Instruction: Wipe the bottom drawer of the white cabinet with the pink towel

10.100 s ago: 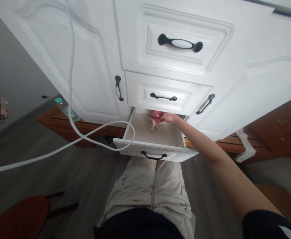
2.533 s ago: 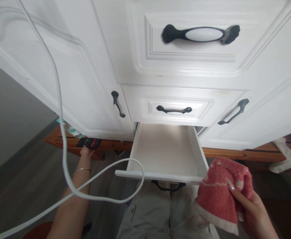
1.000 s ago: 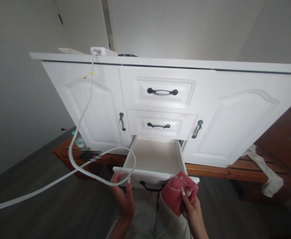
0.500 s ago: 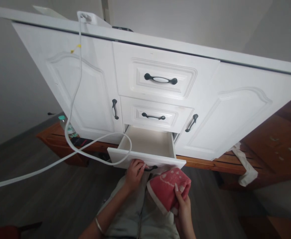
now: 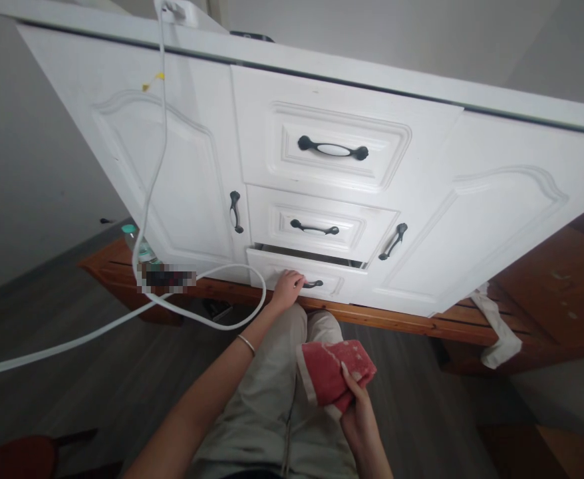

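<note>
White cabinet (image 5: 496, 219) fills the upper half of the head view, standing on a brown wooden base (image 5: 422, 326).

Bottom drawer (image 5: 332, 283), at about 12 o'clock from the person's lap, is almost shut; only a thin dark gap shows along its top edge.

Left hand (image 5: 288, 290) is on the front of that drawer, fingers curled at the left end of its black handle (image 5: 314, 284). Cannot tell whether they wrap the handle or just press against it. A thin bracelet (image 5: 246, 344) sits on that wrist.

Right hand (image 5: 354, 406) is at 6 o'clock from the drawer, low over the right thigh, closed on a folded pink towel (image 5: 334, 372) with a pale border. One long-nailed finger lies across the top of the towel. Towel is well apart from the drawer, touching nothing but the hand.

Two more drawers are stacked at 12 o'clock from the bottom one, both closed, with black-and-white handles.

White cable (image 5: 152, 173) drops from the cabinet top at 11 o'clock, loops in front of the left door and the bottom drawer's left corner, then runs off the frame at 9 o'clock.

Plastic bottle (image 5: 140, 246) stands on the wooden base at 9 o'clock from the left hand, next to a pixelated patch.

White rag (image 5: 496, 326) hangs off the base at 3 o'clock.

Grey wood floor (image 5: 72, 386) below; the edge of a red stool (image 5: 12, 459) shows at 8 o'clock.
</note>
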`<state>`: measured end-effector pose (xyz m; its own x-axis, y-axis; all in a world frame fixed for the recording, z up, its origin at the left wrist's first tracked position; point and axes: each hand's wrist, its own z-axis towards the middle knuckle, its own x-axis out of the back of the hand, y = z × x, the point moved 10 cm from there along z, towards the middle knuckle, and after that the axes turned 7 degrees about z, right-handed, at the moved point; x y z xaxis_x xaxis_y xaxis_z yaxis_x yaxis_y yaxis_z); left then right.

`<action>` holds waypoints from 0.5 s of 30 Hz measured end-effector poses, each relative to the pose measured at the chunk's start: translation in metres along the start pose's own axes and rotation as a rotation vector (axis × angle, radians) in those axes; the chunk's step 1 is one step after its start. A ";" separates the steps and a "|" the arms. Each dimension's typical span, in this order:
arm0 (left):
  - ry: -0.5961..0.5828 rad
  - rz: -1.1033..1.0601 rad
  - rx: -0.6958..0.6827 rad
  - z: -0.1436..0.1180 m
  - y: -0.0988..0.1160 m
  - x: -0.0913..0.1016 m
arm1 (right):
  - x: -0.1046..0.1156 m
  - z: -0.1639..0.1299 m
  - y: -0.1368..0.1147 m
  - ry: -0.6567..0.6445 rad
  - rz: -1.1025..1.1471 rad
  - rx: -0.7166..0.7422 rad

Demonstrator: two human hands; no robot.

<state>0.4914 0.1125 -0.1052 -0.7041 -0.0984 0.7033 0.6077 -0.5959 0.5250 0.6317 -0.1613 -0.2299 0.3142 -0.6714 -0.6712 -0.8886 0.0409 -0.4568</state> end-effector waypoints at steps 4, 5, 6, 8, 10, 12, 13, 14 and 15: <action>-0.009 0.004 -0.001 0.019 -0.009 -0.008 | 0.006 0.016 -0.004 0.046 0.018 -0.006; -0.010 0.002 -0.001 0.023 -0.011 -0.010 | 0.008 0.021 -0.007 0.064 0.027 -0.008; -0.011 -0.002 -0.003 0.027 -0.013 -0.011 | 0.011 0.025 -0.011 0.081 0.035 -0.008; -0.009 -0.016 -0.008 0.032 -0.014 -0.009 | 0.015 0.036 -0.020 0.103 0.044 0.007; -0.005 -0.044 -0.015 0.034 -0.014 -0.004 | 0.016 0.048 -0.030 0.099 0.018 0.037; 0.023 -0.076 -0.009 0.028 -0.011 0.005 | 0.016 0.062 -0.042 0.088 -0.031 0.080; 0.050 -0.087 0.003 0.021 -0.009 0.010 | 0.014 0.069 -0.048 0.087 -0.050 0.112; 0.093 -0.101 0.029 0.009 -0.008 0.014 | 0.010 0.076 -0.056 0.087 -0.064 0.155; 0.132 -0.115 0.061 -0.006 -0.006 0.015 | 0.003 0.083 -0.066 0.079 -0.078 0.215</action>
<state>0.4749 0.1098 -0.1001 -0.8096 -0.1385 0.5705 0.5390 -0.5605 0.6288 0.7194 -0.1047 -0.2503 0.3443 -0.7343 -0.5851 -0.7683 0.1378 -0.6251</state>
